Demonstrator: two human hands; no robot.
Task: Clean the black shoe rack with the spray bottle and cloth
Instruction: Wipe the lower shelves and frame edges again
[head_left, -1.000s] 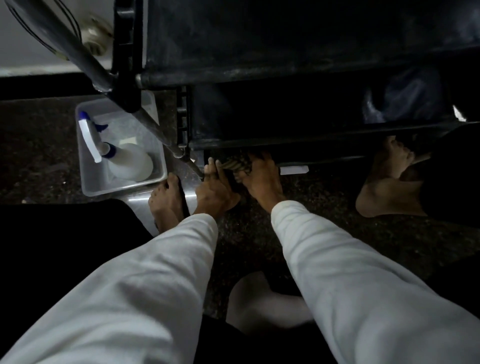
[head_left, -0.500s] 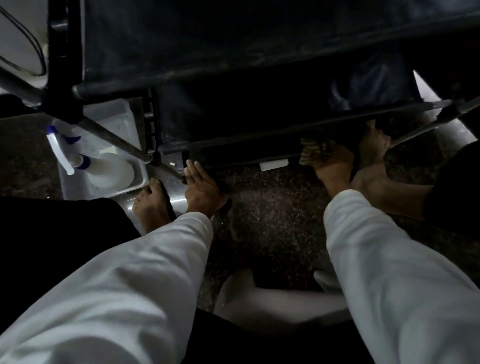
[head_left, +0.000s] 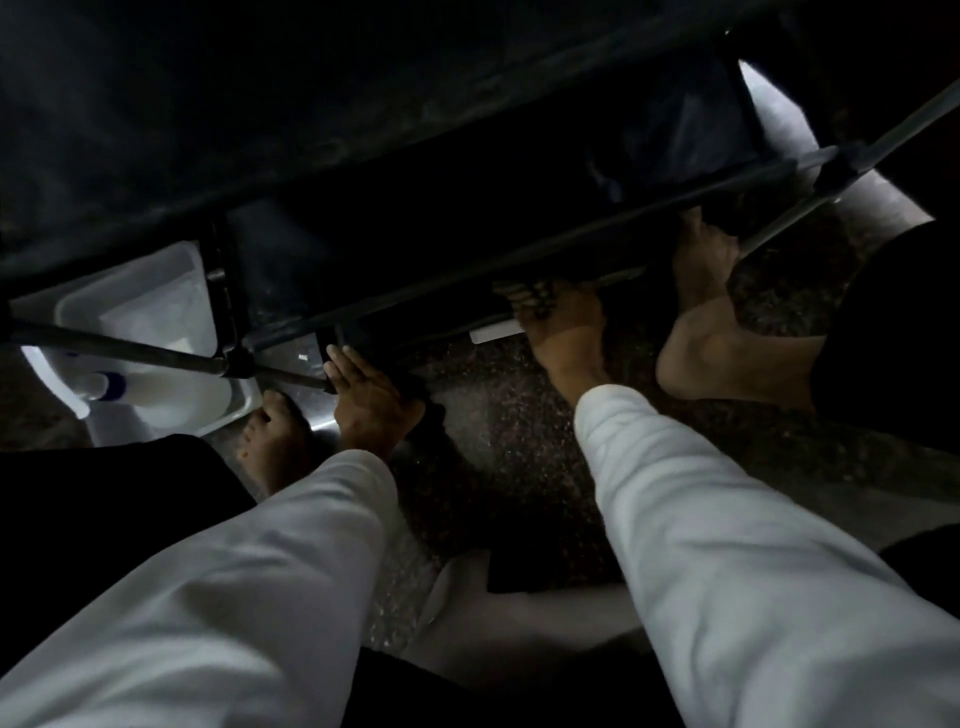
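The black shoe rack (head_left: 415, 130) fills the top of the view, dim and tilted, with its bottom rail (head_left: 431, 291) running up to the right. My right hand (head_left: 569, 332) grips a dark patterned cloth (head_left: 524, 299) and presses it against that rail, just right of a small white label (head_left: 493, 331). My left hand (head_left: 371, 402) lies flat with fingers spread at the rack's lower left corner post. The white spray bottle (head_left: 171, 392), with a blue collar, lies in a clear plastic tub (head_left: 156, 291) at the left, partly hidden behind a metal bar.
My bare left foot (head_left: 275, 447) sits beside my left hand and my bare right foot (head_left: 711, 338) by the rack's right end. Grey metal cross bars (head_left: 130, 351) jut out at both lower corners. Speckled dark floor (head_left: 509, 441) lies between my arms.
My right hand slid the cloth rightward along the bottom rail, away from my left hand, then came back a little toward the white label. My left hand stayed at the corner. The view tilted.
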